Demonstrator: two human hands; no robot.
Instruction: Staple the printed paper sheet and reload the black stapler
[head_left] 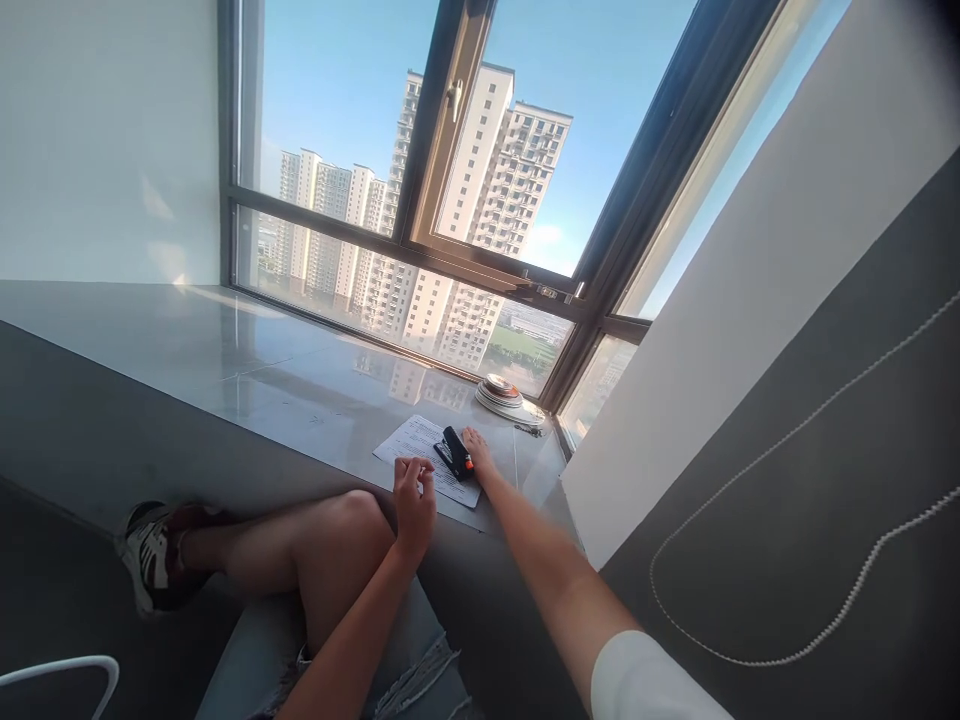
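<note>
My right hand (475, 447) reaches out onto the grey window ledge (225, 350) and rests against a black stapler (454, 452) with an orange part, its fingers curled at the stapler's far side. The stapler lies on a printed sheet of paper (420, 445). My left hand (414, 495) hovers at the ledge's front edge just left of the paper, fingers loosely curled together, with nothing visible in them. My bent knee (337, 540) sits below it.
A round flat stack of white dishes with a reddish top (501, 394) stands in the ledge's far right corner by the window. A white wall panel (750, 300) rises on the right. A sneaker (150, 555) and a white chair edge (67, 668) are at lower left.
</note>
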